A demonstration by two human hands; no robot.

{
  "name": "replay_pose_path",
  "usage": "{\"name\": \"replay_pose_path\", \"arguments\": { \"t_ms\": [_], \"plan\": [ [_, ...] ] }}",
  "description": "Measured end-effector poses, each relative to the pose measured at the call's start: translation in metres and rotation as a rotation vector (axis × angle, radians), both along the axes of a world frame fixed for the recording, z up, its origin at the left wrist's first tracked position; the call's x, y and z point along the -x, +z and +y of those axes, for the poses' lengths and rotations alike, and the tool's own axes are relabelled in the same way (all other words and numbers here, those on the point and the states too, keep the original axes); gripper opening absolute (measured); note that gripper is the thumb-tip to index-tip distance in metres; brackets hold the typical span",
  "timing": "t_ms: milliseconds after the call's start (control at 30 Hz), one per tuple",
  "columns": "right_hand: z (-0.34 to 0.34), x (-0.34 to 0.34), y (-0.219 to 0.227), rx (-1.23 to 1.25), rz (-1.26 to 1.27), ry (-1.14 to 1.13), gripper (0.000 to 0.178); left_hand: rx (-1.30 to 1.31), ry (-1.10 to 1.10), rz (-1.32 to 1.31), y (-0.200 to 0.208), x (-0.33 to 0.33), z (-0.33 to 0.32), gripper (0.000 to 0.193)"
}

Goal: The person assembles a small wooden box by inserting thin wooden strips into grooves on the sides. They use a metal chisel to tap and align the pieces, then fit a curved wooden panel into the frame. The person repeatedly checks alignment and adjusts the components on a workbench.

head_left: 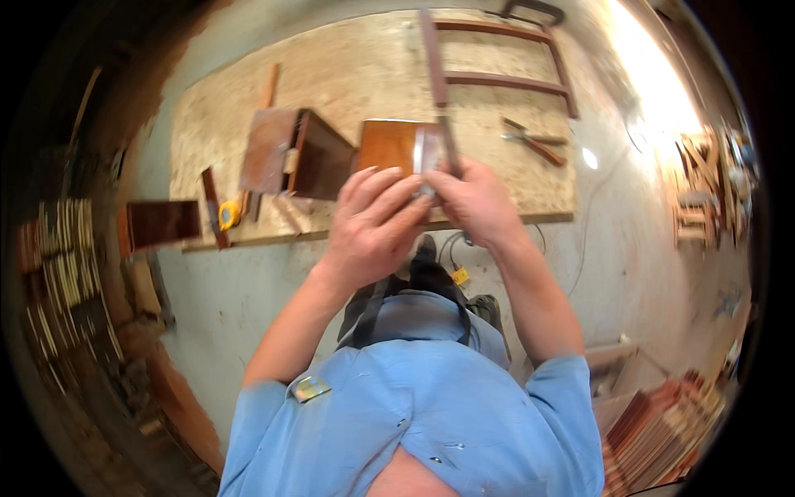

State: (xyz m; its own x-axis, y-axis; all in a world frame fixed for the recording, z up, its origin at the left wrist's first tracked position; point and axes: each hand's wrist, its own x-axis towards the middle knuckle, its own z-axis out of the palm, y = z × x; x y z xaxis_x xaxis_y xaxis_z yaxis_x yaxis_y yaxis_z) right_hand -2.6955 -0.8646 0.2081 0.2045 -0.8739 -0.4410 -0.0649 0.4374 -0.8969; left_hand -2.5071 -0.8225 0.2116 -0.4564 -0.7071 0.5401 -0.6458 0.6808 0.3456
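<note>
Both hands (418,211) round flat metal strip (428,153) (shiny), w/ smooth brown panel (387,145).

A pale concrete floor (248,290) spreads below, with a large plywood sheet (364,66) lying on it as a work surface. Strong light (654,83) glares in at the upper right. Stacks of reddish wooden slats (662,431) sit at the lower right, and more timber pieces (58,273) line the left edge.

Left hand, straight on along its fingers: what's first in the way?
The left hand points up-right at the small grey metal piece both hands hold; its fingertips already touch it. Beyond lies the reddish-brown wooden panel, though depth is unclear.
</note>
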Motion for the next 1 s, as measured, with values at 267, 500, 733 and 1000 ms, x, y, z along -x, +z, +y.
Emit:
{"name": "replay_pose_path", "arguments": {
  "t_ms": [267,500,733,1000],
  "plan": [
    [0.004,-0.005,0.006,-0.11,-0.064,-0.043,0.02,0.086,0.078,0.216,-0.006,-0.032,0.035,0.027],
    [0.008,-0.007,0.012,-0.137,-0.089,-0.092,0.02,-0.557,0.823,0.423,-0.109,-0.121,0.084,0.018],
    [0.01,-0.002,0.012,-0.119,-0.116,-0.083,0.022,-0.684,1.007,0.217,-0.166,-0.174,0.065,0.027],
    [0.017,0.03,0.012,-0.066,-0.158,-0.225,0.022,-0.948,1.111,-0.045,-0.163,-0.174,0.015,0.039]
  ]
}}
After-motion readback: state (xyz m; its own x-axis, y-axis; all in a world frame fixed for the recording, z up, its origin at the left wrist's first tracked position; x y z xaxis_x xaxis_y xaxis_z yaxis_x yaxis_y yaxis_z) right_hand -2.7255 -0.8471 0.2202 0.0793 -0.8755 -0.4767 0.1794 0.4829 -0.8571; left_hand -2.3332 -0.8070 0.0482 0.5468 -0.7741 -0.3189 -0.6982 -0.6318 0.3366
